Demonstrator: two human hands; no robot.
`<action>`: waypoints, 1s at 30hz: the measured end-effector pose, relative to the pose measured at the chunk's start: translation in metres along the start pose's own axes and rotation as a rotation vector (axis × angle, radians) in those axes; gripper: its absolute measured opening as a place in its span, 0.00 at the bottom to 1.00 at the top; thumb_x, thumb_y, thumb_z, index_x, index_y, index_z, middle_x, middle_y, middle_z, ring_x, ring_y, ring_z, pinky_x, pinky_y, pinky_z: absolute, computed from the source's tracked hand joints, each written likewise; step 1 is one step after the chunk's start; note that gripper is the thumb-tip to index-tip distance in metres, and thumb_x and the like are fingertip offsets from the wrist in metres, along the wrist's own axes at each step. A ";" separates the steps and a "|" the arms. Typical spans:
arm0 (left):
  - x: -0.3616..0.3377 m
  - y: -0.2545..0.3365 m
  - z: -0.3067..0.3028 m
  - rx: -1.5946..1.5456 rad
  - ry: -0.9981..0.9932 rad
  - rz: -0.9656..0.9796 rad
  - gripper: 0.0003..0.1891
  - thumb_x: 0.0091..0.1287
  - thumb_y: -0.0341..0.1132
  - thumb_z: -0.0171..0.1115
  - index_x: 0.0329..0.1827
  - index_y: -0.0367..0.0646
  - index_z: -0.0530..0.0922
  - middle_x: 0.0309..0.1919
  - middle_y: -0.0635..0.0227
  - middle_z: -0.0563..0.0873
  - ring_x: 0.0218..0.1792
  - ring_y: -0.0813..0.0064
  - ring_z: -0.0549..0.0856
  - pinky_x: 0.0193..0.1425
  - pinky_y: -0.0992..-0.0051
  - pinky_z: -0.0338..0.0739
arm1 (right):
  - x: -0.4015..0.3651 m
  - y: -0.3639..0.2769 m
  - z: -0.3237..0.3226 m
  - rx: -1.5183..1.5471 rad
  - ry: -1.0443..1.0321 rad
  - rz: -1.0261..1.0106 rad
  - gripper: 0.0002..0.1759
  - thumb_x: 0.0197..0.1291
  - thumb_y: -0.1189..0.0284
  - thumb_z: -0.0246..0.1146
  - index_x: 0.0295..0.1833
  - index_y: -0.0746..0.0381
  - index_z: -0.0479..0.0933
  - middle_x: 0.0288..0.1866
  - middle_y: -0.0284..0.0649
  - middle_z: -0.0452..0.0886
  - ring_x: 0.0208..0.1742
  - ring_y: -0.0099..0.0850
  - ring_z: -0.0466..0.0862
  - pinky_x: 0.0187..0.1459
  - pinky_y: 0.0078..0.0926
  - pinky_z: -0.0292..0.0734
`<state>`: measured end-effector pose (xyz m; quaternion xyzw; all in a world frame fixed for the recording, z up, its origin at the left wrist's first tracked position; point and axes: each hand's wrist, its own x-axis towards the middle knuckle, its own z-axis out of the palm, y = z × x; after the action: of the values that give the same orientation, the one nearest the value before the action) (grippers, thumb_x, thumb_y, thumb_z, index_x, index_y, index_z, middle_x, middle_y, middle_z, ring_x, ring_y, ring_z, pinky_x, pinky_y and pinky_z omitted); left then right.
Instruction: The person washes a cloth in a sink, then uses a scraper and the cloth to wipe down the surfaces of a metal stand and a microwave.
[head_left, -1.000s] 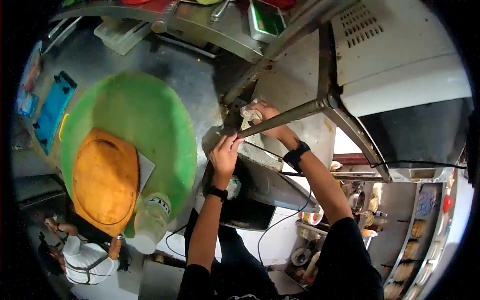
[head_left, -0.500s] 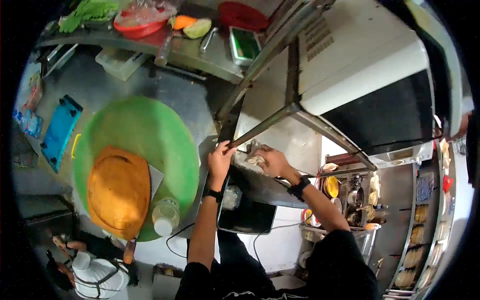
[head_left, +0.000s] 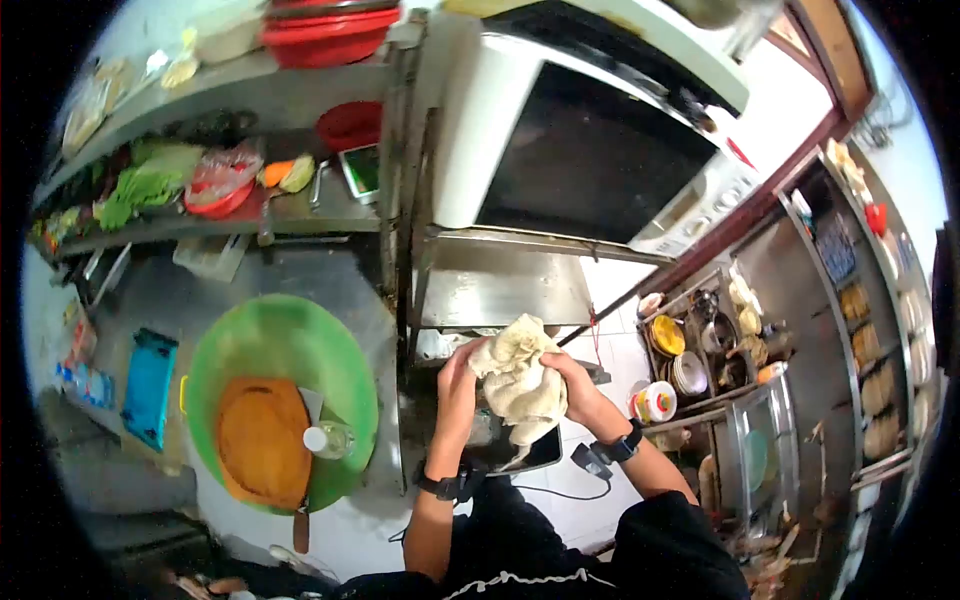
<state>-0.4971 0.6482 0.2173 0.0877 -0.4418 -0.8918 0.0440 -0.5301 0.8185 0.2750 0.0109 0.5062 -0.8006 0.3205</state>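
A crumpled off-white cloth [head_left: 522, 385] is held up between my two hands, with one end hanging down. My left hand [head_left: 460, 378] grips its left side, and some of the fingers are hidden behind the fabric. At its right edge my right hand [head_left: 573, 382] is closed on it, thumb on the near side. Under the cloth is a black bin [head_left: 545, 455], partly covered by it. Just beyond my hands stands a metal rack with a bare steel shelf [head_left: 500, 290].
A white microwave [head_left: 600, 150] sits on the rack above. To the left, a large green tub [head_left: 285, 325] has a brown wooden board [head_left: 262, 440], a knife [head_left: 302, 525] and a clear bottle [head_left: 335, 440] on or in it. Dish shelves [head_left: 690, 350] stand right.
My right hand was pressing the cloth on the rack's lower shelf while my left held the frame. Now both hands hold the cloth up, nearer to me. The view has tilted upward.
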 end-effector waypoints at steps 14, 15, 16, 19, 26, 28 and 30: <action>-0.059 0.049 0.074 0.830 -0.101 0.674 0.17 0.55 0.28 0.70 0.47 0.37 0.79 0.50 0.58 0.79 0.53 0.62 0.78 0.58 0.68 0.73 | -0.079 -0.005 0.013 0.004 0.200 -0.279 0.31 0.64 0.65 0.56 0.71 0.63 0.60 0.64 0.43 0.73 0.61 0.34 0.76 0.61 0.32 0.73; -0.061 0.049 0.077 0.820 -0.073 0.652 0.14 0.55 0.28 0.70 0.44 0.37 0.78 0.49 0.58 0.79 0.52 0.60 0.79 0.58 0.68 0.73 | -0.079 -0.005 0.015 0.000 0.146 -0.292 0.32 0.64 0.65 0.56 0.72 0.62 0.60 0.64 0.42 0.72 0.62 0.32 0.74 0.61 0.31 0.71; -0.060 0.046 0.077 0.850 -0.056 0.656 0.14 0.55 0.28 0.70 0.42 0.37 0.78 0.50 0.58 0.79 0.52 0.60 0.79 0.57 0.68 0.73 | -0.078 -0.003 0.016 -0.017 0.147 -0.301 0.32 0.64 0.66 0.56 0.72 0.62 0.59 0.64 0.42 0.72 0.62 0.32 0.74 0.61 0.30 0.71; -0.060 0.046 0.072 0.887 -0.033 0.677 0.10 0.56 0.27 0.69 0.39 0.37 0.78 0.49 0.59 0.80 0.50 0.60 0.79 0.56 0.68 0.73 | -0.077 -0.003 0.023 -0.038 0.150 -0.294 0.31 0.64 0.66 0.56 0.70 0.62 0.60 0.62 0.41 0.72 0.62 0.32 0.74 0.61 0.29 0.70; -0.060 0.056 0.052 0.812 -0.040 0.656 0.05 0.60 0.25 0.66 0.38 0.36 0.82 0.45 0.62 0.83 0.49 0.66 0.81 0.55 0.71 0.73 | -0.072 -0.001 0.031 -0.030 0.105 -0.299 0.29 0.63 0.66 0.57 0.68 0.63 0.62 0.61 0.43 0.74 0.61 0.33 0.75 0.61 0.30 0.71; -0.060 0.057 0.050 0.789 -0.018 0.650 0.05 0.61 0.25 0.66 0.38 0.35 0.82 0.45 0.62 0.83 0.48 0.67 0.81 0.55 0.72 0.73 | -0.067 0.002 0.030 0.006 0.102 -0.306 0.29 0.63 0.66 0.57 0.68 0.63 0.62 0.61 0.43 0.74 0.60 0.33 0.76 0.61 0.30 0.71; -0.060 0.059 0.046 0.774 -0.012 0.648 0.05 0.62 0.26 0.65 0.39 0.34 0.82 0.44 0.62 0.84 0.47 0.69 0.82 0.54 0.72 0.74 | -0.065 0.002 0.028 0.020 0.083 -0.297 0.29 0.63 0.66 0.56 0.68 0.64 0.62 0.61 0.43 0.74 0.61 0.33 0.76 0.61 0.30 0.71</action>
<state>-0.4470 0.6583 0.2986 -0.0490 -0.7447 -0.6038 0.2802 -0.4682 0.8275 0.3094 -0.0278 0.5071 -0.8430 0.1774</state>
